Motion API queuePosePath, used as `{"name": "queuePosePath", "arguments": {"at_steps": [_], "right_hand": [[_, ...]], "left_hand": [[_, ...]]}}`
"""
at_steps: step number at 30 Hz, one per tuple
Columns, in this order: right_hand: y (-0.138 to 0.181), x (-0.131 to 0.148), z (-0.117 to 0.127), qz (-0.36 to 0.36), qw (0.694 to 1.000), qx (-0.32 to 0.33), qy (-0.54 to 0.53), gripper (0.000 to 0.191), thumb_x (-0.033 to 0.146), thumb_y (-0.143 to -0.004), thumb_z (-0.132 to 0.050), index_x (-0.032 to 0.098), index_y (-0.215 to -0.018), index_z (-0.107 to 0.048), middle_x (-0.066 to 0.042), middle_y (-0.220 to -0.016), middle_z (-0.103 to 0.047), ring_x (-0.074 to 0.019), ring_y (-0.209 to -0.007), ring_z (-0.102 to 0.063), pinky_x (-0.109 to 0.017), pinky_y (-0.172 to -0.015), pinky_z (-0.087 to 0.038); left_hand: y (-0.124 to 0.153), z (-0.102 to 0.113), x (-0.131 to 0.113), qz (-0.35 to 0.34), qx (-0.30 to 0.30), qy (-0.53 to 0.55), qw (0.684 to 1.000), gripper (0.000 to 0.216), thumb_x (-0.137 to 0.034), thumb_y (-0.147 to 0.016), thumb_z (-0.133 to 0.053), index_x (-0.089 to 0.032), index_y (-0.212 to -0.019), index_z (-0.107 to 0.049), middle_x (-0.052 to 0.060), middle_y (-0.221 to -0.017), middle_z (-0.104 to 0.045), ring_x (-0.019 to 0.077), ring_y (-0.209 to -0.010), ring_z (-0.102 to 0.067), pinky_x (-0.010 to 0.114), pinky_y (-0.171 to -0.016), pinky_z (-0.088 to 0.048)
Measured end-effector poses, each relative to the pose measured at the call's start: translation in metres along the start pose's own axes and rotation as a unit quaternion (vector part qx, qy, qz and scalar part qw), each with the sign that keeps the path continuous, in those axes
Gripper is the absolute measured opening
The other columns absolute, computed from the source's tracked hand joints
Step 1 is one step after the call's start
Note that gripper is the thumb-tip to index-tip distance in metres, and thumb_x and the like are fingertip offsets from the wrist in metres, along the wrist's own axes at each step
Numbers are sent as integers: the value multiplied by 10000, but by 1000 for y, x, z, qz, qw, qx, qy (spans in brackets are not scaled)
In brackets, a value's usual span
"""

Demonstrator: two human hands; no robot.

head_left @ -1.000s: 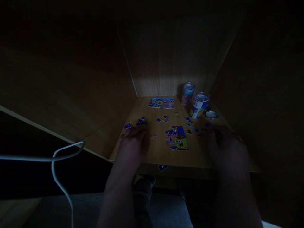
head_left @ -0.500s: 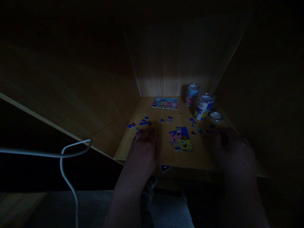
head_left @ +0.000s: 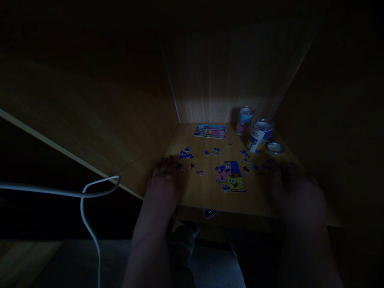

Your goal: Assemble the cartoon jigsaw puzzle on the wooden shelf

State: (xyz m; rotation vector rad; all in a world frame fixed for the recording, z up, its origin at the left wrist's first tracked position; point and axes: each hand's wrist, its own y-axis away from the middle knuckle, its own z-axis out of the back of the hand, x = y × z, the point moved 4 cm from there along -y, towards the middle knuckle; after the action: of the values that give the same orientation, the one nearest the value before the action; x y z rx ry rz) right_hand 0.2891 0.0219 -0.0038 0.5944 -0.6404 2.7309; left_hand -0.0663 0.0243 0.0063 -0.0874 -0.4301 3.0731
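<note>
The scene is very dark. My left hand lies palm down on the wooden desk, fingers stretched toward loose blue puzzle pieces at the desk's left side. My right hand rests at the desk's right edge, fingers curled loosely; whether it holds anything is lost in shadow. Between my hands lies a partly joined cartoon puzzle section. Further loose pieces are scattered just ahead of my right hand.
A finished picture card lies at the back of the desk. Two cylindrical tubs and a round lid stand at the back right. Wooden walls close in both sides. A white cable hangs at the left.
My left hand slid right toward the puzzle section, then pulled back left to the desk's left edge, uncovering a small loose piece. My right hand barely moved.
</note>
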Motion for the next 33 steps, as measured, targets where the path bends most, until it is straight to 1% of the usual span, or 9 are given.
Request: {"name": "queuePosePath", "arguments": {"at_steps": [3,5,10,16,19,22,26,30,33], "right_hand": [[0,0,0,3,1000,-3,-1,429,462,-1033,-517,181,-1217,-784,-185,-1032,-787,-348,-934,-704,-449,-786,-519],[0,0,0,5,1000,-4,3,427,467,-1036,-514,185,-1210,-784,-180,-1022,-785,-350,-928,-701,-444,-774,-511],[0,1,-1,8,1000,-4,11,428,457,-1039,-507,171,-1199,-782,-179,-999,-778,-343,-920,-695,-430,-759,-496],[0,1,1,8,1000,3,22,436,466,-1050,-489,174,-1208,-773,-180,-996,-776,-344,-903,-693,-430,-746,-480],[0,1,0,11,1000,6,24,436,461,-1058,-476,178,-1212,-771,-177,-985,-774,-346,-911,-694,-435,-760,-490],[0,0,0,5,1000,-5,12,419,468,-1041,-516,184,-1198,-780,-176,-985,-776,-344,-899,-694,-438,-757,-504],[0,0,0,7,1000,-6,6,401,442,-1032,-530,178,-1199,-782,-183,-1000,-783,-345,-895,-695,-440,-753,-511],[0,1,0,13,1000,-6,11,403,460,-1041,-523,184,-1175,-784,-170,-979,-782,-337,-877,-689,-441,-763,-504],[-1,0,-1,11,1000,-5,12,402,459,-1041,-521,184,-1172,-782,-167,-977,-781,-340,-892,-691,-439,-765,-499]], "left_hand": [[0,-2,-2,-1,-5,15,1000,681,29,-899,-495,-103,-1560,-597,202,-1583,-662,338,-1461,-634,530,-1187,-567],[0,1,-3,3,-3,24,1000,716,56,-870,-485,-87,-1563,-595,209,-1563,-676,337,-1459,-636,527,-1199,-560],[1,10,3,7,34,29,999,745,76,-824,-492,-52,-1550,-601,227,-1527,-693,349,-1427,-661,512,-1220,-550],[5,14,18,-7,25,13,1000,643,54,-846,-502,-115,-1441,-679,210,-1472,-714,333,-1404,-677,488,-1201,-567],[6,19,16,6,28,4,1000,590,68,-838,-488,-135,-1333,-735,187,-1376,-757,319,-1330,-718,466,-1153,-596],[4,25,8,8,46,1,999,565,80,-833,-492,-167,-1253,-778,159,-1298,-789,318,-1250,-751,471,-1100,-618],[4,32,-2,-1,56,26,998,525,56,-888,-515,-194,-1244,-810,145,-1250,-810,331,-1179,-773,504,-1070,-625],[5,35,-5,5,67,64,996,370,-43,-1005,-543,-207,-1170,-830,124,-1198,-829,318,-1144,-790,481,-1053,-631],[5,33,-7,13,71,81,994,329,-94,-1043,-552,-204,-1190,-825,127,-1223,-824,315,-1142,-794,474,-1038,-637]]}}
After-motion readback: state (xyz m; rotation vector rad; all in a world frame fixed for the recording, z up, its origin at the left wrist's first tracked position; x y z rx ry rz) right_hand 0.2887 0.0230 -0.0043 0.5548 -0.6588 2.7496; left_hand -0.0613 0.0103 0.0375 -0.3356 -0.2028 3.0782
